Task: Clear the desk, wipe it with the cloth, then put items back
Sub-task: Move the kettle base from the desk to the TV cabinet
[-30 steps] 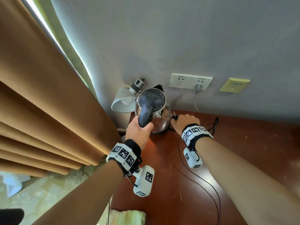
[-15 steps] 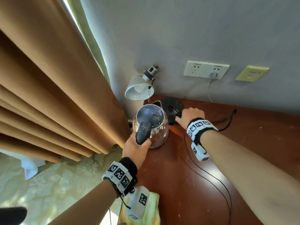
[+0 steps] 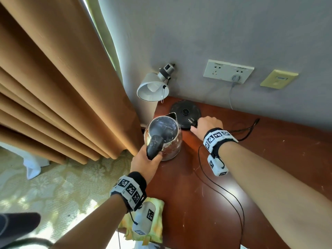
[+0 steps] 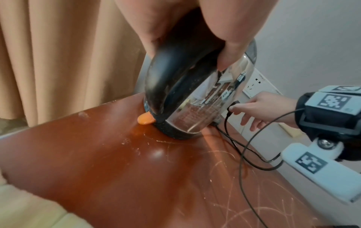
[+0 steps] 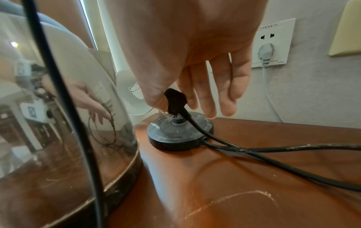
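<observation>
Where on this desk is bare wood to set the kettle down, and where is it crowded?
Bare wood lies on the desk to the right of the thin black cable and between that cable and the yellow cloth. The back-left corner is crowded: kettle, kettle base, its cord and lamp.

The desk [image 3: 224,203] is looking shiny red-brown with pale scratches. The kettle [image 3: 164,139] is showing clear glass, a black handle and an orange switch [image 4: 145,118]. Its round base [image 3: 185,112] and cord [image 5: 273,160] are black. The curtain [image 3: 53,87] is tan. The cloth [image 3: 154,230] is yellow.
</observation>
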`<action>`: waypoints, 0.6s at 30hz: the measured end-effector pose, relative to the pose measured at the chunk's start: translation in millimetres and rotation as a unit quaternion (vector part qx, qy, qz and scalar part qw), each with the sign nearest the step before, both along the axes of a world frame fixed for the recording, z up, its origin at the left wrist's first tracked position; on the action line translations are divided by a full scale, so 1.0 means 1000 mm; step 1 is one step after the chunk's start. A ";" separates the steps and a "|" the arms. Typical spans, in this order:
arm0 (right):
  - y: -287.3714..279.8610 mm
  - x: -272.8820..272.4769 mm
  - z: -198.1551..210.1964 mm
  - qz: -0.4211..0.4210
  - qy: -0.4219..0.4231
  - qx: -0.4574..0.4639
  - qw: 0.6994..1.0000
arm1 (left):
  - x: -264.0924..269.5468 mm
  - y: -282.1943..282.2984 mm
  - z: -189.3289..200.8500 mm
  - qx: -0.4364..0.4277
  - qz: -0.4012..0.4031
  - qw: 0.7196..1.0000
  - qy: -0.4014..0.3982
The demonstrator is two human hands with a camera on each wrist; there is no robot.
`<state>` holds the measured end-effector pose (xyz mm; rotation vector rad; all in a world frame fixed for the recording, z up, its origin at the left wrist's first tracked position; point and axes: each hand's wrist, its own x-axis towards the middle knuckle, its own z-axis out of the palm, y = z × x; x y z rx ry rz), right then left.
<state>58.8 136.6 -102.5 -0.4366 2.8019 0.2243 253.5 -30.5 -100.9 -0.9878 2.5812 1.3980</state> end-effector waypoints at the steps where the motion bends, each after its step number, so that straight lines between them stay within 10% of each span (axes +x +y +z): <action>1: 0.004 0.000 0.002 0.004 -0.002 -0.008 1.000 | 0.001 0.001 0.000 -0.010 0.012 1.000 0.000; 9: 0.045 -0.013 0.017 0.029 -0.021 -0.025 0.999 | -0.022 0.029 0.043 -0.240 0.075 0.966 0.064; 18: 0.101 -0.023 0.015 0.062 -0.077 0.013 0.995 | -0.122 0.124 0.049 -0.214 -0.157 0.963 0.047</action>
